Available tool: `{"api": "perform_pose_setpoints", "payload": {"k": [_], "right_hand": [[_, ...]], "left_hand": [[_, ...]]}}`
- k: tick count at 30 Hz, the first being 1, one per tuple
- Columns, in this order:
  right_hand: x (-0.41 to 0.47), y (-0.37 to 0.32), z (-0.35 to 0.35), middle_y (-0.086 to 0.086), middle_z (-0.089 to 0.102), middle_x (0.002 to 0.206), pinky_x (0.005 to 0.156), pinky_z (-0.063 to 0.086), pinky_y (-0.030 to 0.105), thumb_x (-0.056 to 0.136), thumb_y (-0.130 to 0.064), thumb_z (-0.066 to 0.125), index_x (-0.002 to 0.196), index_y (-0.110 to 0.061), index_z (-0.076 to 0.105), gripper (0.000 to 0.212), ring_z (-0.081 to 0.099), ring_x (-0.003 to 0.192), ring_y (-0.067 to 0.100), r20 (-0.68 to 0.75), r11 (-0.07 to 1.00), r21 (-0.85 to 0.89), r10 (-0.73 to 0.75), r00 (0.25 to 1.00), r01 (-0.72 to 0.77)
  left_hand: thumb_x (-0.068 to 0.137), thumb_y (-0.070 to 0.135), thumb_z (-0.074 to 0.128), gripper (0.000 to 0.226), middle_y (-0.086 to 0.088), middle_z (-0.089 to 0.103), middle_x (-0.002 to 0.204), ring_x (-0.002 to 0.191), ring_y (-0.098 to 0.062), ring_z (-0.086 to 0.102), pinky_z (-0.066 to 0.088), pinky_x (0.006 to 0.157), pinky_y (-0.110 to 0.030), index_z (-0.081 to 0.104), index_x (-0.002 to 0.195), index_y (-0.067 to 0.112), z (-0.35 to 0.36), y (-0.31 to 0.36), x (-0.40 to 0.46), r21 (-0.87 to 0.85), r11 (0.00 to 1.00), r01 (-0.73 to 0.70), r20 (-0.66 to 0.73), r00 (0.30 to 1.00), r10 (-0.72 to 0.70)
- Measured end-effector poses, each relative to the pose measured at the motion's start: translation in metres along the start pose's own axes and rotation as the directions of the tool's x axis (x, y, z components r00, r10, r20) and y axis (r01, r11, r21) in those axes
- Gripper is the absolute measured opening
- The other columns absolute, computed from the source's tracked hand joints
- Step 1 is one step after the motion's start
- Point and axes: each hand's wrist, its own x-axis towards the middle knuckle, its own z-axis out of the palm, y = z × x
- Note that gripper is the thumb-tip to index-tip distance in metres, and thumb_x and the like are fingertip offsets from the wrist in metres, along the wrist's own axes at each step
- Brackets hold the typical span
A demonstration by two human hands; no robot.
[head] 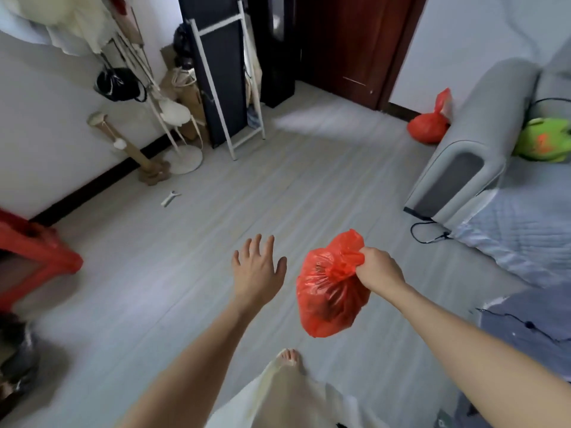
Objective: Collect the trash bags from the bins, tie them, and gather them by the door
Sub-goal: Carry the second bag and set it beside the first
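Left of the held red trash bag, the left hand hovers with fingers spread, empty. Right hand is clenched on that bag's gathered neck. Farther right, another red bag sits by the door.

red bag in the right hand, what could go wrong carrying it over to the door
1. The right hand pinches only the gathered neck of the red bag; I can't see a knot, so it might slip or spill.
2. A small white object on the floor and a black cable by the sofa could trip a bare foot.
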Motion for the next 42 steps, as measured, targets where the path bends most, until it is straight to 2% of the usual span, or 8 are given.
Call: {"api": "perform_pose_setpoints", "payload": {"k": [4,14,17,22,27,32,37,42], "right_hand": [[0.100,-0.017,-0.056,0.016,0.067,0.103,0.070,0.043,0.033,0.085,-0.023,0.049,0.095,-0.012,0.060,0.018,0.061,0.095,0.037,-0.061,0.996,0.070,0.064,0.996,-0.060],[0.371,-0.019,-0.149,0.017,0.067,0.111,0.074,0.038,0.028,0.089,-0.036,0.054,0.085,-0.013,0.067,0.026,0.061,0.103,0.034,-0.079,0.905,0.413,0.150,0.985,-0.105],[0.461,-0.014,-0.191,0.018,0.066,0.113,0.081,0.043,0.032,0.089,-0.035,0.053,0.100,-0.009,0.067,0.032,0.060,0.106,0.035,-0.056,0.891,0.433,0.177,0.983,-0.136],[0.582,-0.002,-0.247,0.018,0.070,0.095,0.078,0.049,0.035,0.084,-0.043,0.055,0.087,-0.008,0.068,0.037,0.064,0.092,0.034,-0.026,0.866,0.454,0.250,0.968,-0.211],[0.724,0.012,-0.308,0.022,0.071,0.091,0.073,0.048,0.035,0.084,-0.036,0.055,0.083,-0.006,0.069,0.033,0.066,0.088,0.036,-0.071,0.819,0.522,0.320,0.945,-0.238],[0.870,0.033,-0.360,0.022,0.071,0.084,0.065,0.044,0.032,0.084,-0.023,0.054,0.054,-0.018,0.055,0.030,0.066,0.081,0.034,-0.080,0.773,0.562,0.405,0.911,-0.294],[1.000,0.046,-0.425,0.007,0.058,0.060,0.065,0.045,0.034,0.084,-0.016,0.053,0.057,-0.020,0.054,0.027,0.058,0.067,0.028,-0.035,0.672,0.639,0.510,0.860,-0.373],[1.110,0.081,-0.474,0.010,0.060,0.070,0.070,0.051,0.042,0.078,-0.020,0.054,0.057,-0.021,0.053,0.020,0.054,0.067,0.023,-0.038,0.556,0.741,0.594,0.804,-0.376]], "left_hand": [[0.094,0.045,0.033,0.058,-0.007,0.017,0.155,0.144,-0.028,0.010,0.011,0.115,-0.049,0.019,0.145,0.022,-0.027,0.040,0.133,0.031,0.995,-0.093,0.048,0.995,0.091],[0.096,0.043,0.032,0.056,-0.006,0.015,0.156,0.145,-0.027,0.008,0.007,0.116,-0.052,0.016,0.146,0.022,-0.027,0.161,0.423,0.037,0.965,-0.259,0.140,0.958,0.251],[0.096,0.042,0.032,0.056,-0.006,0.015,0.156,0.144,-0.027,0.008,0.007,0.116,-0.052,0.016,0.146,0.022,-0.039,0.208,0.517,0.054,0.961,-0.270,0.160,0.953,0.258],[0.096,0.041,0.031,0.056,-0.006,0.014,0.156,0.145,-0.027,0.006,0.006,0.116,-0.050,0.015,0.146,0.021,-0.060,0.265,0.639,0.053,0.952,-0.302,0.163,0.943,0.290],[0.096,0.040,0.031,0.058,-0.006,0.012,0.156,0.145,-0.027,0.005,0.005,0.116,-0.050,0.012,0.147,0.020,-0.061,0.324,0.783,0.078,0.936,-0.342,0.185,0.928,0.324],[0.096,0.038,0.032,0.059,-0.006,0.009,0.157,0.145,-0.027,0.005,0.007,0.117,-0.050,0.009,0.147,0.021,-0.055,0.395,0.937,0.053,0.907,-0.418,0.186,0.896,0.402],[0.097,0.037,0.031,0.059,-0.005,0.006,0.157,0.145,-0.025,0.003,0.007,0.118,-0.049,0.005,0.147,0.021,-0.072,0.481,1.094,0.120,0.850,-0.514,0.185,0.852,0.489],[0.097,0.036,0.033,0.060,-0.007,0.005,0.157,0.145,-0.026,0.004,0.009,0.118,-0.049,0.006,0.148,0.019,-0.079,0.579,1.214,0.149,0.757,-0.636,0.210,0.768,0.605]]}}
